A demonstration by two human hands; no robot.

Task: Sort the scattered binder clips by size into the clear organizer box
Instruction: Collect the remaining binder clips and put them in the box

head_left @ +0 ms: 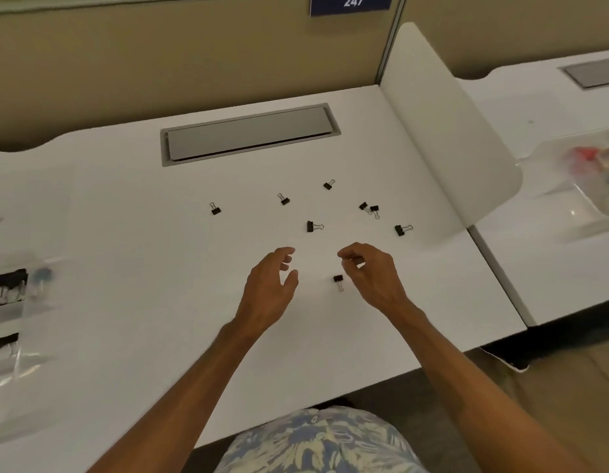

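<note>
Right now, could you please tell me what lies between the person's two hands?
In the head view, one small black binder clip lies on the desk between the left hand and right hand, nearer the right.

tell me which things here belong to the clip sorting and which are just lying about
Job: scattered black metal binder clips; clear plastic organizer box at left.
Lying about: grey cable hatch lid; blue 247 sign; clear tray of colourful bits on the next desk.

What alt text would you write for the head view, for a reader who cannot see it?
Two bare hands, left hand open and right hand with curled fingers, hover over a white desk where eight small black binder clips lie scattered. A blurred clear organizer box sits at the left edge.
</note>
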